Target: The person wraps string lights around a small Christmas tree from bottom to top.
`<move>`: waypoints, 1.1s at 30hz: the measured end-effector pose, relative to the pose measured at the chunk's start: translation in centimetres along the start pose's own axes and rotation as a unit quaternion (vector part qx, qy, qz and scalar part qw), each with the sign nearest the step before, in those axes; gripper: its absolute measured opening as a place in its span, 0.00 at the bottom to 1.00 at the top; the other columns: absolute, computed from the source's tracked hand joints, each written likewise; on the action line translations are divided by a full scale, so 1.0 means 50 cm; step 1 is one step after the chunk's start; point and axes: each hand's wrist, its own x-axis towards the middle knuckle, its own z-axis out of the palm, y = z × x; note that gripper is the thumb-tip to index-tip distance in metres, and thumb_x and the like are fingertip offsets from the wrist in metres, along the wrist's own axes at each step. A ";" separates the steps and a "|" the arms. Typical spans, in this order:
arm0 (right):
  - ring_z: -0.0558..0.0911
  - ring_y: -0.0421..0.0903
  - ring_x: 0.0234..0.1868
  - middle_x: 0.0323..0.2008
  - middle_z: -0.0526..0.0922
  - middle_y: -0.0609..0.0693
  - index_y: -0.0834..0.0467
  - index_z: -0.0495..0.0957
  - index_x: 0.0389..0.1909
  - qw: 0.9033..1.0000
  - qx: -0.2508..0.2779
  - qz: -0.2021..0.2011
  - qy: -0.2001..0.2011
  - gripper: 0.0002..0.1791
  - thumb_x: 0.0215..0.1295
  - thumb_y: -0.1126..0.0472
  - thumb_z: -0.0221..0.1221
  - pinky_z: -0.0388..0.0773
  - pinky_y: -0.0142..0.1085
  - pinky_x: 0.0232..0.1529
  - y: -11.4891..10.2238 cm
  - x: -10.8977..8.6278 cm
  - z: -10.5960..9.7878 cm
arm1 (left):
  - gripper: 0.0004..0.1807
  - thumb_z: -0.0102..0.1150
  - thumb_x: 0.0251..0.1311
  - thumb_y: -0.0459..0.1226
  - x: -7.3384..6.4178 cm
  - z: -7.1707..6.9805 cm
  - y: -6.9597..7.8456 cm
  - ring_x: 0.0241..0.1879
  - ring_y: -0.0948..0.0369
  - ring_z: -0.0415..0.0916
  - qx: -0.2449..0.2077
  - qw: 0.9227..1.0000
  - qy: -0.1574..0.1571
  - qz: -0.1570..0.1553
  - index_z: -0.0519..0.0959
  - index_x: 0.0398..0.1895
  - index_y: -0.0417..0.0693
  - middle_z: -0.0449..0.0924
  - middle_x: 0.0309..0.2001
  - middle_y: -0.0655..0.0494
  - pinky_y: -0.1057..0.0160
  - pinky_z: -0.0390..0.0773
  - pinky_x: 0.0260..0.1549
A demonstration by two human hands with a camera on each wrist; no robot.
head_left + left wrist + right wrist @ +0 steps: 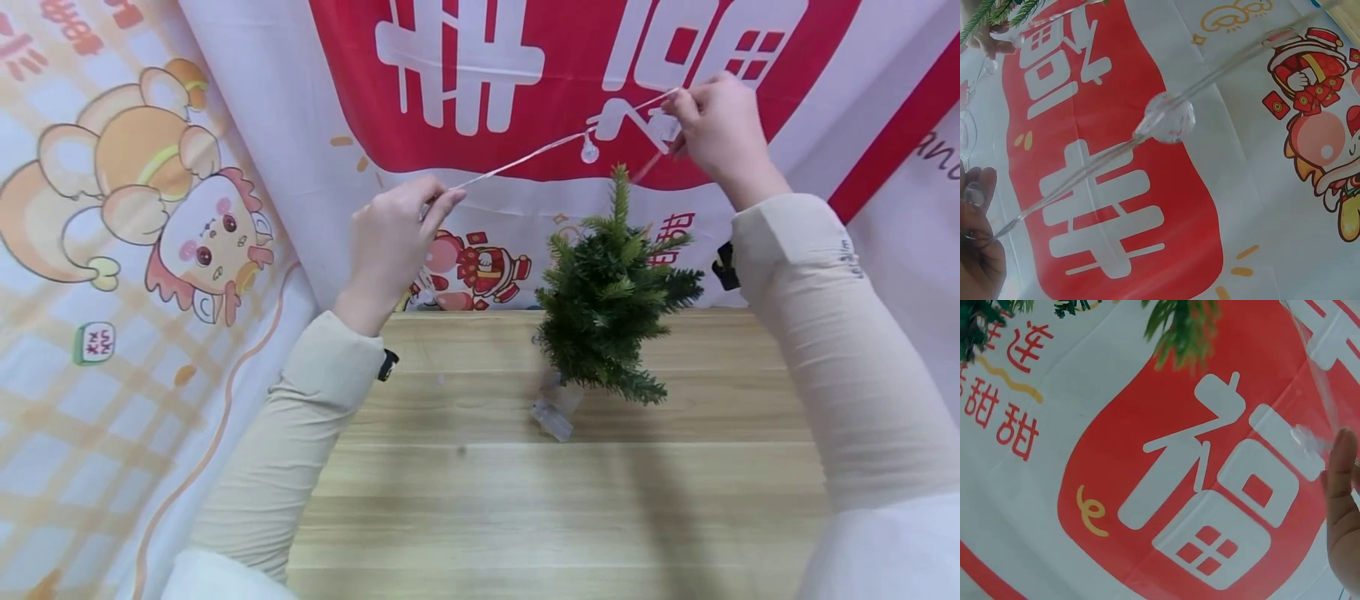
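Your left hand (393,242), left of centre in the head view: thumb and fingertips together, pinching a clear light string (529,156). Your right hand (722,129), upper right: likewise pinched on it. Light string: upper middle, stretched between your hands, round bulb (590,152) hanging. Green tree (611,300): right of centre. Clear box (552,420): below the tree, on the wooden tabletop (465,517).

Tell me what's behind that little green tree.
Behind the tree hangs a white cloth with red print, above a wooden tabletop. The tree covers part of the cloth; any print there is hidden.
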 end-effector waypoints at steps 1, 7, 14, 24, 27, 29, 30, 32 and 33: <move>0.72 0.24 0.23 0.33 0.65 0.34 0.61 0.74 0.60 1.000 0.031 0.000 0.007 0.28 0.74 0.47 0.39 0.74 0.18 0.35 0.003 -0.001 -0.001 | 0.18 0.54 0.64 0.49 0.001 0.001 0.001 0.26 0.56 0.76 -0.006 1.000 -0.008 -0.005 0.82 0.39 0.44 0.82 0.28 0.49 0.64 0.71 0.25; 0.82 0.28 0.29 0.30 0.78 0.37 0.59 0.74 0.59 0.967 0.253 -0.008 -0.001 0.20 0.71 0.56 0.49 0.76 0.15 0.35 0.015 -0.007 -0.013 | 0.14 0.55 0.64 0.43 0.003 0.005 0.008 0.42 0.55 0.81 -0.041 0.999 -0.026 -0.024 0.80 0.45 0.43 0.81 0.42 0.47 0.59 0.82 0.45; 0.81 0.28 0.38 0.34 0.80 0.34 0.53 0.78 0.52 0.972 0.232 0.003 -0.035 0.18 0.69 0.48 0.52 0.73 0.21 0.56 0.041 -0.013 -0.027 | 0.17 0.54 0.65 0.42 0.005 -0.001 0.001 0.47 0.54 0.80 -0.049 0.997 -0.012 -0.062 0.76 0.50 0.39 0.81 0.47 0.45 0.63 0.80 0.49; 0.79 0.26 0.40 0.37 0.76 0.33 0.49 0.77 0.51 0.977 0.197 0.047 -0.065 0.26 0.66 0.35 0.47 0.58 0.44 0.73 0.079 -0.018 -0.029 | 0.24 0.45 0.70 0.51 0.008 -0.011 -0.017 0.18 0.56 0.61 -0.115 0.987 -0.043 -0.107 0.82 0.33 0.41 0.65 0.14 0.52 0.66 0.61 0.24; 0.80 0.26 0.39 0.36 0.77 0.33 0.48 0.77 0.45 0.974 0.212 0.049 -0.068 0.24 0.65 0.35 0.47 0.56 0.44 0.74 0.082 -0.017 -0.027 | 0.26 0.44 0.69 0.55 0.008 -0.014 -0.017 0.25 0.56 0.68 -0.140 0.978 -0.111 -0.106 0.84 0.37 0.45 0.73 0.20 0.51 0.64 0.67 0.33; 0.80 0.25 0.40 0.36 0.77 0.34 0.49 0.78 0.45 0.971 0.222 0.054 -0.066 0.25 0.64 0.34 0.48 0.56 0.42 0.74 0.083 -0.017 -0.029 | 0.25 0.46 0.68 0.55 0.006 -0.017 -0.016 0.30 0.55 0.71 -0.147 0.971 -0.160 -0.096 0.85 0.38 0.46 0.76 0.27 0.48 0.61 0.69 0.35; 0.81 0.26 0.41 0.36 0.77 0.34 0.50 0.78 0.46 0.971 0.225 0.056 -0.065 0.26 0.64 0.34 0.48 0.56 0.41 0.74 0.084 -0.017 -0.031 | 0.23 0.48 0.67 0.54 0.006 -0.018 -0.015 0.32 0.54 0.71 -0.147 0.969 -0.180 -0.088 0.85 0.38 0.47 0.77 0.30 0.47 0.60 0.69 0.36; 0.81 0.26 0.41 0.36 0.78 0.34 0.51 0.78 0.47 0.967 0.238 0.062 -0.064 0.27 0.63 0.34 0.48 0.58 0.38 0.73 0.088 -0.017 -0.034 | 0.19 0.53 0.66 0.51 0.005 -0.020 -0.014 0.34 0.55 0.71 -0.146 0.964 -0.209 -0.070 0.85 0.38 0.47 0.77 0.33 0.47 0.61 0.70 0.34; 0.81 0.26 0.41 0.35 0.78 0.34 0.50 0.78 0.47 0.965 0.245 0.067 -0.063 0.28 0.63 0.33 0.48 0.58 0.36 0.72 0.090 -0.017 -0.035 | 0.17 0.55 0.65 0.49 0.005 -0.021 -0.014 0.34 0.56 0.71 -0.147 0.963 -0.217 -0.063 0.85 0.38 0.47 0.77 0.35 0.48 0.61 0.70 0.33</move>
